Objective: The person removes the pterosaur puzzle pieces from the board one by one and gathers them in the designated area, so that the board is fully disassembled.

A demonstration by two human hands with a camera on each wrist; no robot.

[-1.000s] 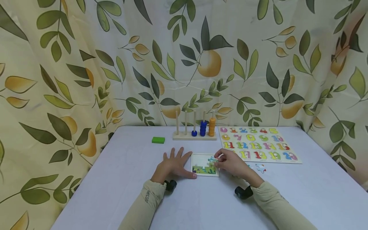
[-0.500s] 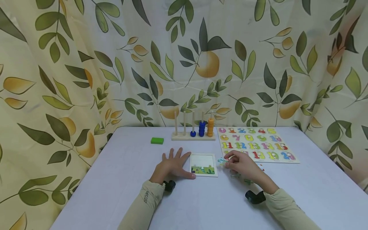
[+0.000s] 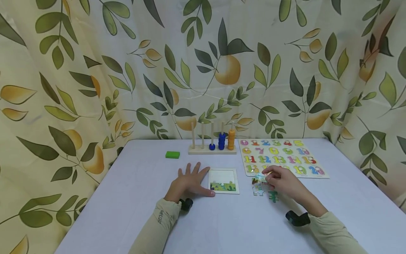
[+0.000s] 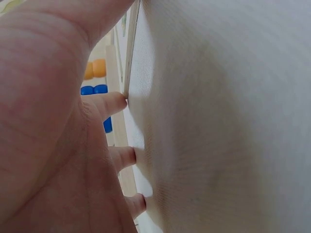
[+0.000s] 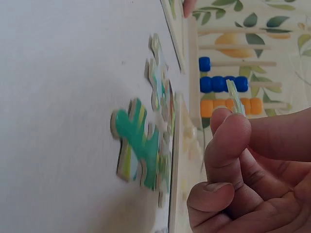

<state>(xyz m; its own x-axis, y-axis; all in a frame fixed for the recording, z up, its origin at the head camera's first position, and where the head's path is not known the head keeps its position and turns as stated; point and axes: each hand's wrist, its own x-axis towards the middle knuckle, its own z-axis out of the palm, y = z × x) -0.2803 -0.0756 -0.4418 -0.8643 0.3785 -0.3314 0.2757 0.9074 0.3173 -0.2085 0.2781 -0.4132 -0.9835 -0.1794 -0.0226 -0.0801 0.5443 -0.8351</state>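
With its grip pinching a puzzle piece (image 5: 235, 97) clear of the worktop (image 3: 196, 225), the right hand (image 3: 284, 182) has the puzzle tray (image 3: 222, 175) leftward — nearer the left hand (image 3: 189, 183), whose splayed thumb and forefinger touch its edge.

right bare hand (image 3: 283, 181): moved right, off the white-bordered rectangular puzzle tray (image 3: 228, 192) | thin pale jigsaw piece (image 5: 234, 97): carried along in its pinch | loose green-and-pale-blue jigsaw pieces (image 3: 273, 197): nearer ones uncovered, earlier mostly hidden
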